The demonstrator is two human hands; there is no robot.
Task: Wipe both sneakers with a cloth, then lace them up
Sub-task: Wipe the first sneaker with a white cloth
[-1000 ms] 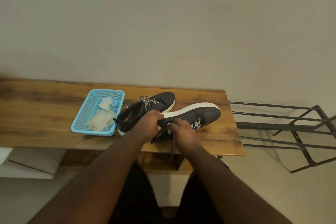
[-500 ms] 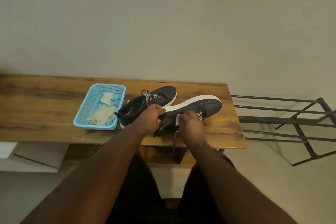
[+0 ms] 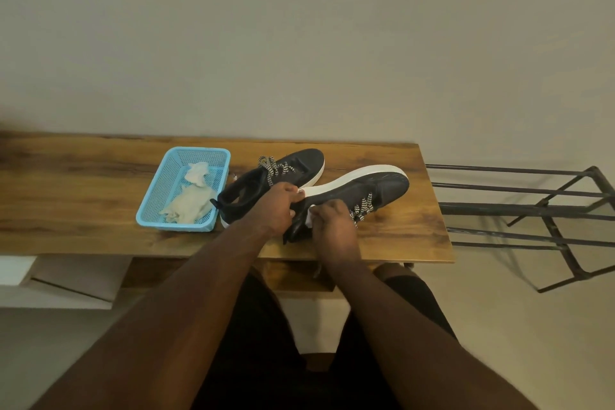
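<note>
Wooden table [image 3: 83,196]: my left hand [image 3: 278,210] grips the tilted sneaker [image 3: 359,191] near its front edge; my right hand [image 3: 334,226] pinches a white cloth [image 3: 310,215] against it. Bare tabletop lies rightward.

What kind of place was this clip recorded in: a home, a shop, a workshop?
Most likely a home, perhaps an entryway, though that is a guess. A wooden bench stands against a plain wall, with an empty metal shoe rack beside it and two sneakers on the bench.

We look down from our single head camera, close over our forearms, facing a wooden table [image 3: 83,196] against a wall [image 3: 299,36].
</note>
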